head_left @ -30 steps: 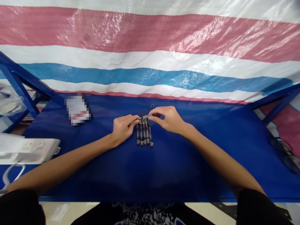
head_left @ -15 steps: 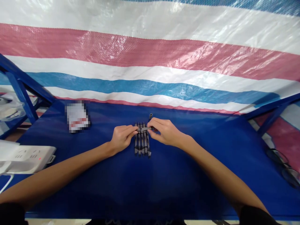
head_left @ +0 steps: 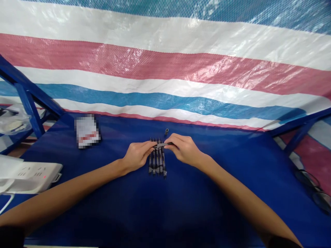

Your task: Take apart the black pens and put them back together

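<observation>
My left hand point(head_left: 138, 156) and my right hand point(head_left: 184, 148) pinch the two ends of a slim dark pen point(head_left: 161, 145) with a grey middle part. It is held level, just above a row of several similar dark pens point(head_left: 157, 160) lying side by side on the blue table point(head_left: 160, 213). Clear film or tape seems to be near the lower ends of those pens. Beyond my right hand is a short grey tube point(head_left: 167, 131) with an open end, touched by neither hand. Both sets of fingertips hide the held pen's ends.
A blurred-out white and red pack point(head_left: 87, 131) lies at the back left. The white power strip point(head_left: 36, 175) with a lit red light sits at the left edge. Eyeglasses point(head_left: 314, 187) are at the far right. A striped plastic sheet point(head_left: 165, 65) hangs behind the table.
The view has tilted up slightly, so everything sits a little lower. Both hands still pinch the pen; my right hand has shifted slightly, leaving more of the grey tube in view.
</observation>
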Motion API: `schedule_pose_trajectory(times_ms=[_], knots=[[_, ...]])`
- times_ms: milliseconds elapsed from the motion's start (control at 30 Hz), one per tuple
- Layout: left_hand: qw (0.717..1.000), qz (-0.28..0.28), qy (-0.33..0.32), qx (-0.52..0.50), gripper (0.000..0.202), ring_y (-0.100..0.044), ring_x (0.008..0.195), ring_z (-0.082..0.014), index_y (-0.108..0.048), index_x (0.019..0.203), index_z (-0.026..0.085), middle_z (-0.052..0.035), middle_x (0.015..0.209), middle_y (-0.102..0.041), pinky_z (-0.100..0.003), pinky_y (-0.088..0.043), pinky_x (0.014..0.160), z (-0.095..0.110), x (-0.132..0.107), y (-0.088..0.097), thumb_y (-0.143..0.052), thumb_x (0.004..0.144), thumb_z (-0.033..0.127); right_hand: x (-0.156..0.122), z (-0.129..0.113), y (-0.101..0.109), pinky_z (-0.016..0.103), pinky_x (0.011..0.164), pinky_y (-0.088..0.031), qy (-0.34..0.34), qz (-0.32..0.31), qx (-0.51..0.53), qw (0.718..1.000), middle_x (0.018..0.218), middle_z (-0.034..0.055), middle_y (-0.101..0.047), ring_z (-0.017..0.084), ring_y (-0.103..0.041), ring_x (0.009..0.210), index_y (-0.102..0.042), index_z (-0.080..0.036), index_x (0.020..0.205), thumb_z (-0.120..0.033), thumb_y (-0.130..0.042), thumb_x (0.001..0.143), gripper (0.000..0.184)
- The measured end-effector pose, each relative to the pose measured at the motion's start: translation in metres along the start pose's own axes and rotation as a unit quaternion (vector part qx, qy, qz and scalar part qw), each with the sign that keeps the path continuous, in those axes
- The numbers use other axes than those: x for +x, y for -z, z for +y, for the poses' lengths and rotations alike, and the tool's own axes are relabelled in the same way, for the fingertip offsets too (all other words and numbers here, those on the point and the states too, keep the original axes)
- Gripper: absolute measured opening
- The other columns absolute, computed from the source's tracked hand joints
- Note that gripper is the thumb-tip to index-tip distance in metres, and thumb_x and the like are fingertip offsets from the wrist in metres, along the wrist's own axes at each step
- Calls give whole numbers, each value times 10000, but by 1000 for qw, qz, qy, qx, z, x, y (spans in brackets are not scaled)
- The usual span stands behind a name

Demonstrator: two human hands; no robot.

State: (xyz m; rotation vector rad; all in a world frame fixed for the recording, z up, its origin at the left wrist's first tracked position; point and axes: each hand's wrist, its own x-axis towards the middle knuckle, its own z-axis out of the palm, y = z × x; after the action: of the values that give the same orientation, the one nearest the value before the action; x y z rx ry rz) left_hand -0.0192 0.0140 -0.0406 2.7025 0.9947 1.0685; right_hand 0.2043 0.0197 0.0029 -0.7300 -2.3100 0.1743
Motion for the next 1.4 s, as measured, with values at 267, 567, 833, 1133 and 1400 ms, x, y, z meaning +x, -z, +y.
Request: schedule_pose_trajectory(times_ms=[267,567,833,1133,1400], knots=[[969,-103,153,163,394,-657,559,-154,-373,1348,207,-7,741,-711,-198,-399,483,29,25,34,-347,962,286,5,0,-1,250,568,-383,-294,31,45,954,612,-4,-575,121,-517,557,-614,-171,794,-315,-471,927,243],[893,-329,204,231,318,-656,590,-247,-449,1194,194,-47,620,-636,-268,-422,539,20,28,34,-366,888,227,2,-9,-23,255,525,-278,-343,-253,-123,896,674,41,-654,172,-577,640,-598,-186,672,-372,-483,880,302],[910,-309,230,151,248,-618,583,-208,-430,1148,230,6,620,-598,-242,-362,532,15,30,26,-373,915,292,4,-10,-17,291,571,-377,-350,-288,-204,868,734,103,-660,234,-630,695,-620,-163,770,-344,-464,842,249],[984,-72,158,-42,186,-493,471,-78,-548,977,204,67,566,-547,-189,-346,510,4,16,13,-402,954,316,8,-2,-2,230,459,-389,-402,-58,228,885,518,-8,-576,111,-540,443,-479,-177,598,-259,-524,776,201],[998,38,27,-51,272,-673,720,-119,-616,1055,161,-49,896,-723,-196,-513,666,1,7,5,-502,925,371,11,-6,0,268,512,-531,-383,57,476,789,694,62,-715,175,-683,558,-630,-132,821,-312,-706,728,217]])
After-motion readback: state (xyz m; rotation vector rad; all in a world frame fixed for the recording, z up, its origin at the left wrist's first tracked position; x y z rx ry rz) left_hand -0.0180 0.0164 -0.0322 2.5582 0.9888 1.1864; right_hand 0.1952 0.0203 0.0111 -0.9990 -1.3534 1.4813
